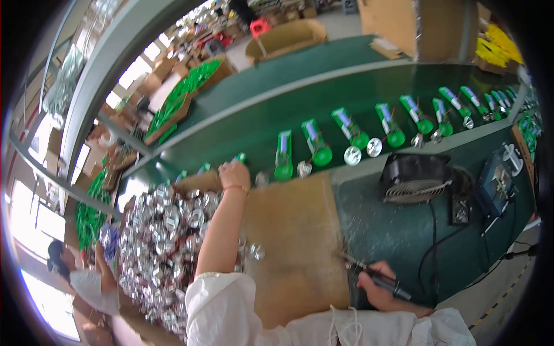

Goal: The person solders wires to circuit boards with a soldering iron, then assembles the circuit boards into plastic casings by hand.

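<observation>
My left hand (pixel 234 175) reaches past the pile of silver cups to the row on the bench. Its fingers are curled down over a green plastic housing (pixel 241 157), whose far end shows beyond them; the fingertips are partly hidden. In my right hand (pixel 378 284) is a soldering iron (pixel 388 281) with a dark handle, its slightly blurred tip pointing up and left over the edge of a brown board (pixel 291 230). Nearest the left hand in the row is another green housing (pixel 283 155) with a pale purple cell. A loose silver reflector cup (pixel 257 251) lies on the board.
Silver cups (pixel 164 242) are heaped left of the board. Several green housings (pixel 352 128) with wired cups run rightward. A black fan (pixel 416 177), a cable and a blue holder (pixel 495 183) stand at right. Another person (pixel 95 282) sits at far left.
</observation>
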Available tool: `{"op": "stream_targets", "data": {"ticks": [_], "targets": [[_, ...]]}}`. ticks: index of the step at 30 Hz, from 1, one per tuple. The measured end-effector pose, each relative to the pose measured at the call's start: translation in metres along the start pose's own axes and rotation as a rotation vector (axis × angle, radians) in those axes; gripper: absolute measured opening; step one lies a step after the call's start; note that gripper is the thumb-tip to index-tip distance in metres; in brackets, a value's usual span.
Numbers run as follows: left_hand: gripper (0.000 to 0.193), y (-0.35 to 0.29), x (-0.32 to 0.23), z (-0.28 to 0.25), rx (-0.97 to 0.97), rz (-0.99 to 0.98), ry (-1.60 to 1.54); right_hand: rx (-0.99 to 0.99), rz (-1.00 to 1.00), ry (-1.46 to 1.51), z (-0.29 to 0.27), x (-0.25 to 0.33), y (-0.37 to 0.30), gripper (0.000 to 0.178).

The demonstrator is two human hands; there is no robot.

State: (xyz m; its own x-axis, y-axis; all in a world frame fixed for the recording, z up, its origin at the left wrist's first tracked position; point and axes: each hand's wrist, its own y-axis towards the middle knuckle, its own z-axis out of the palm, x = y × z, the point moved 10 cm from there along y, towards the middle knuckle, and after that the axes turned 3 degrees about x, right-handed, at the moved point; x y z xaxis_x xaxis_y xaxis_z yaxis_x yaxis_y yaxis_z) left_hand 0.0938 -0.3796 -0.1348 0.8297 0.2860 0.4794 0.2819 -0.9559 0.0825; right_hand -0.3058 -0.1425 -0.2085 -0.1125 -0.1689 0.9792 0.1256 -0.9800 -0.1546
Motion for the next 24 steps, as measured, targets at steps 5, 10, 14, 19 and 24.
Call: {"op": "stream_targets", "data": {"ticks": [5,10,14,19,24], "targets": [[0.036,0.03,0.015,0.05,0.416,-0.131,0.183,-0.007,-0.096,-0.066,-0.001,0.016,-0.002,0.018],[0.028,0.048,0.029,0.048,0.218,-0.198,-0.142,-0.017,-0.101,-0.058,-0.003,0.019,0.001,0.019],[0.037,0.036,0.001,-0.036,-0.082,0.008,-0.239,-0.008,-0.105,-0.03,0.001,0.015,0.005,0.019],[0.061,-0.055,-0.04,-0.099,0.013,0.211,-0.41,-0.008,-0.065,0.057,0.002,0.014,0.006,0.014],[0.067,-0.187,-0.055,-0.077,0.108,0.267,-0.407,-0.022,-0.101,0.057,0.0,0.024,0.002,0.014]]}}
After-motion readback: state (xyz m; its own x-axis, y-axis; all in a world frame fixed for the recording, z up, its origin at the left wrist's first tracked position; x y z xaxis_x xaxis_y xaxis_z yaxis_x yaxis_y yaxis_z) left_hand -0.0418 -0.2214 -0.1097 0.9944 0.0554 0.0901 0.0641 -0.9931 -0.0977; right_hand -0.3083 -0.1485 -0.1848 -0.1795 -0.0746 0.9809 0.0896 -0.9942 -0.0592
